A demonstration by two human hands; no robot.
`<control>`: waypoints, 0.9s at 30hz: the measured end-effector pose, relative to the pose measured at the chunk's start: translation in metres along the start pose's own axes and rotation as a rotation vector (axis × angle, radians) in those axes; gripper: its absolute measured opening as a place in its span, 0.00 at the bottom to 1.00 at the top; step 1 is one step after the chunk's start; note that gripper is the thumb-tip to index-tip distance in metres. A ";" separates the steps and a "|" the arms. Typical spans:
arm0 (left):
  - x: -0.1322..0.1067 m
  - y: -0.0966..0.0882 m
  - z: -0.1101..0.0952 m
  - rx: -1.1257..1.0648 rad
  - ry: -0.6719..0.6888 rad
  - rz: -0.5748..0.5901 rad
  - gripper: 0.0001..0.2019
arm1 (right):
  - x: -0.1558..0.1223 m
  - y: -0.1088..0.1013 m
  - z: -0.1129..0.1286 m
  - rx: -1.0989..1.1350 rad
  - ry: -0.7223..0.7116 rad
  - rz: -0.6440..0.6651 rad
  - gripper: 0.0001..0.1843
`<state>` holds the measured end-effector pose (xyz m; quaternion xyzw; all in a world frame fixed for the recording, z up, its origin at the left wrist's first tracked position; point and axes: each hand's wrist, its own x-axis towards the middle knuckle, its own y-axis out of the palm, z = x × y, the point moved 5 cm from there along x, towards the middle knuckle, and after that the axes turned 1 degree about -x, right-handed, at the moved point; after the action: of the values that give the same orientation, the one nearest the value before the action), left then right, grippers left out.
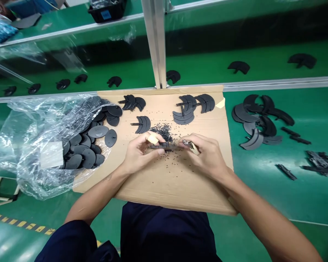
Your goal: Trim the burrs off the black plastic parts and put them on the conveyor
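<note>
My left hand (pixel 140 153) is closed on one end of a thin black plastic part (pixel 164 146), held level just above the cardboard. A pale yellow finger cover is on one of its fingers. Close by on the right, my right hand (pixel 206 154) is closed around a small metal tool (pixel 189 143), mostly hidden by the fingers; its kind is unclear. A pale cover shows on this hand too. Behind both hands lies a pile of tiny black pieces (pixel 164 131), with some scattered forward. A black fan-shaped part (pixel 143 124) rests left of the pile.
A clear plastic bag (pixel 43 123) spills black oval discs (pixel 87 157) onto the cardboard sheet (pixel 169 193). More fan-shaped parts (pixel 183 117) lie at its back. Black curved pieces (pixel 253 140) and narrow parts (pixel 319 163) sit on the green table. A metal post (pixel 155 43) stands behind.
</note>
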<state>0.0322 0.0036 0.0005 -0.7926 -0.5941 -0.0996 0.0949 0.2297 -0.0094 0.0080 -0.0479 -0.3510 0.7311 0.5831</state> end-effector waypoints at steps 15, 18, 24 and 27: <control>0.018 0.000 0.004 0.011 -0.439 0.568 0.19 | 0.001 0.004 0.011 0.069 -0.249 0.035 0.10; 0.033 -0.018 -0.013 0.214 -0.309 0.725 0.10 | 0.002 0.006 0.010 0.010 -0.299 0.022 0.11; 0.105 -0.143 -0.039 0.911 0.099 0.325 0.07 | 0.008 0.002 -0.007 -0.215 -0.175 -0.036 0.16; 0.146 -0.227 -0.025 1.210 -0.004 0.074 0.10 | 0.009 0.004 -0.016 -0.265 -0.209 -0.049 0.25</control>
<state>-0.1470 0.1948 0.0710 -0.6182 -0.5176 0.2607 0.5310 0.2317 0.0053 -0.0029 -0.0395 -0.5042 0.6650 0.5496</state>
